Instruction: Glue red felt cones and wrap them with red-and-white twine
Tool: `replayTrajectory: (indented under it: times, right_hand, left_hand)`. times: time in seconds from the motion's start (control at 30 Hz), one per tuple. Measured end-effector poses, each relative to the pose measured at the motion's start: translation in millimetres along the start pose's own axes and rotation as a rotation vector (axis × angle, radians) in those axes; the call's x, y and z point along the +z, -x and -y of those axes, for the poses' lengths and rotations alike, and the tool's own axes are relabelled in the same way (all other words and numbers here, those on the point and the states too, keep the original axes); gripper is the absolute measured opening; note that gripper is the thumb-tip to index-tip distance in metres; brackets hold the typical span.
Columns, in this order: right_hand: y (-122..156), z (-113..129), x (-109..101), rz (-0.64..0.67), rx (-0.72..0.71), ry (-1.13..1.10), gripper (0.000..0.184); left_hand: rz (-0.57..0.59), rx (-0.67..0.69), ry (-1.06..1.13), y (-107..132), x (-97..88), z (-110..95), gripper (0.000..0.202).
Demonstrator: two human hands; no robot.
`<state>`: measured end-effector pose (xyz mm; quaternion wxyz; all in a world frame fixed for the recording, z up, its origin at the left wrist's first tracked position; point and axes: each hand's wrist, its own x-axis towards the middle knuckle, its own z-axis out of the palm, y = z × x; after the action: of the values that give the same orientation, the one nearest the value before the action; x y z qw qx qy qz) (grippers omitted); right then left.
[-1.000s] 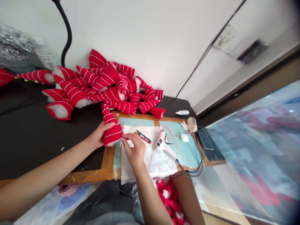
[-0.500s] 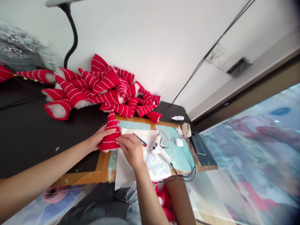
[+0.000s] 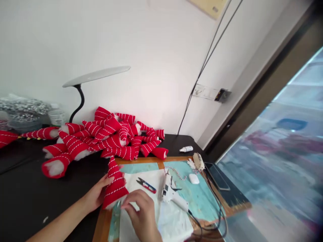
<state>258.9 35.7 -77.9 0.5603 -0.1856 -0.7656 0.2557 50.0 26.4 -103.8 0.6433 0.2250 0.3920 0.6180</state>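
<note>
While gripping a striped red cone (image 3: 115,185) with the left hand (image 3: 97,195). Partly curled right hand (image 3: 140,215) at its rim, grip unclear.

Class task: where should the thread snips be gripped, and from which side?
Pinch the red-and-blue handle of the thread snips from above, on the side toward the glue gun: they lie flat on the white sheet, and the metal blades point away.

1. Hot glue gun (image 3: 168,192): the landmark;
2. Thread snips (image 3: 146,185): just left of it;
3. White computer mouse (image 3: 193,178): just right of it;
4. Small white bottle (image 3: 186,149): beyond it;
5. Heap of stuffed red-striped cones (image 3: 118,143): well left, beyond it;
6. Smartphone (image 3: 217,176): right of it;
</note>
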Motion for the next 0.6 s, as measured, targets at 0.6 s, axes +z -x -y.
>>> replayTrajectory:
  times: [0.6]
  right_hand:
    - [108, -35, -66, 0.271, 0.163, -0.169, 0.064]
  left_hand:
    - [-0.431, 0.312, -0.215, -40, 82.8, -180, 0.034]
